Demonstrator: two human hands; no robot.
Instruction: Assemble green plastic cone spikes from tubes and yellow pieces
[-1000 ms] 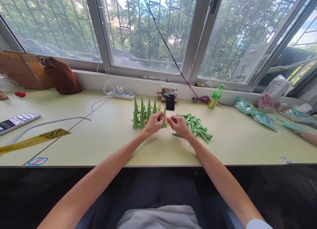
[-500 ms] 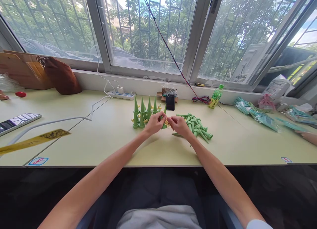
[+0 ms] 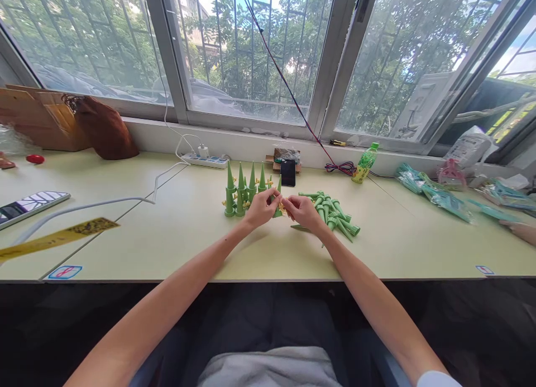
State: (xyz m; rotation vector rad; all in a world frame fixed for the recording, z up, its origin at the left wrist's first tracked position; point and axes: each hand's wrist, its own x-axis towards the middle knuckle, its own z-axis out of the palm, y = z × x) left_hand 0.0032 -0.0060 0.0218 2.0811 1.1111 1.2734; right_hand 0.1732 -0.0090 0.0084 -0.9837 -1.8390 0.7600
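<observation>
My left hand (image 3: 260, 208) is closed round a green cone-shaped watering spike (image 3: 279, 183), whose tip points up past my fingers. My right hand (image 3: 305, 213) pinches at a small yellow valve (image 3: 283, 209) on the side of that spike; the fingertips of both hands nearly meet there and hide part of it. Left of my hands, several green spikes (image 3: 240, 202) stand upright in rows, most with yellow valves on them. By my right hand lies a loose pile of green spikes (image 3: 330, 211), partly covered by the wrist.
A black phone (image 3: 288, 173) lies behind my hands, with a drink bottle (image 3: 364, 163) farther right. A power strip (image 3: 208, 161) and white cable (image 3: 157, 180) are at the back left. Wrapped teal packets (image 3: 446, 201) and another person's hand (image 3: 521, 230) are at the right.
Both hands stay in nearly the same place, with only slight finger movement around the yellow valve. The standing spikes and the pile have not moved.
</observation>
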